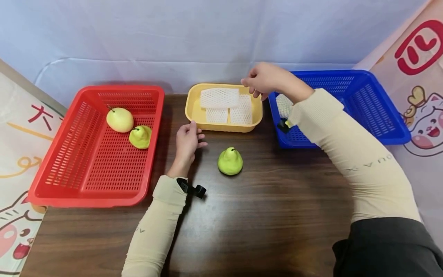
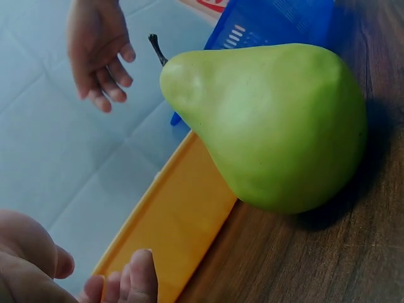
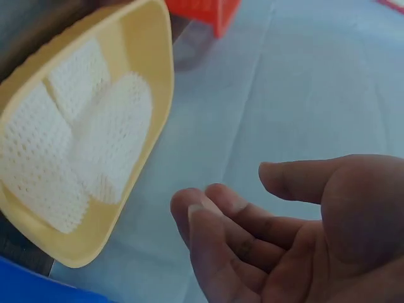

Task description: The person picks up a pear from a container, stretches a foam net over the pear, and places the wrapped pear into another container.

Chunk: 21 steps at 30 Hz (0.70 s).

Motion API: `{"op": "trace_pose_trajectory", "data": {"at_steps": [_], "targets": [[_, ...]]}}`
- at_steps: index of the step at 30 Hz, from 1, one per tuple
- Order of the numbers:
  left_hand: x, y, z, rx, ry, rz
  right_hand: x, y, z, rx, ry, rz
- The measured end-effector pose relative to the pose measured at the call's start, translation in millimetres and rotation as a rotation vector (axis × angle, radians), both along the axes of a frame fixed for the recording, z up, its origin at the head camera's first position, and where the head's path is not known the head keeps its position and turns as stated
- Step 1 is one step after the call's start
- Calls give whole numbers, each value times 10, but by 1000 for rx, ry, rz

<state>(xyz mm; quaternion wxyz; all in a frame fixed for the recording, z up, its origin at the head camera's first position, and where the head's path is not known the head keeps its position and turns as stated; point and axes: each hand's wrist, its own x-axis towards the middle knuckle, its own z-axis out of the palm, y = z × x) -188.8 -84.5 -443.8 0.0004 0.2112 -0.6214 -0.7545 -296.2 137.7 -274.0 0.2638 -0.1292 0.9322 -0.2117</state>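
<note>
A green pear (image 1: 230, 161) stands upright on the dark wooden table, stem up; it fills much of the left wrist view. My left hand (image 1: 188, 142) is to the left of the pear, near the front of the yellow tray (image 1: 221, 127), with relaxed fingers and nothing held. Above the tray's right end hangs my right hand (image 1: 264, 79), its fingers loosely bent around nothing in the right wrist view. White foam net sleeves (image 1: 219, 98) lie in the tray, one across the others.
At the left, a red basket (image 1: 156, 154) contains a pale yellow pear (image 1: 119, 119) and a green pear (image 1: 140, 137). A blue basket (image 1: 378, 104) stands at the right, partly behind my right arm, with a white netted item (image 1: 283, 105) inside.
</note>
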Motion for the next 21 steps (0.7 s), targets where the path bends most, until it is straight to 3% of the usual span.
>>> {"op": "trace_pose_trajectory", "data": {"at_steps": [10,16,21], "targets": [[-61,0,-2,-8,5,16,-353,-244,-211,43,-76,-140],[-88,-10,-33,12,-21,4,-439,-407,-437,16,-125,-241],[-109,-1,-72,21,-30,2,-477,-474,-660,69,-136,-254]]}}
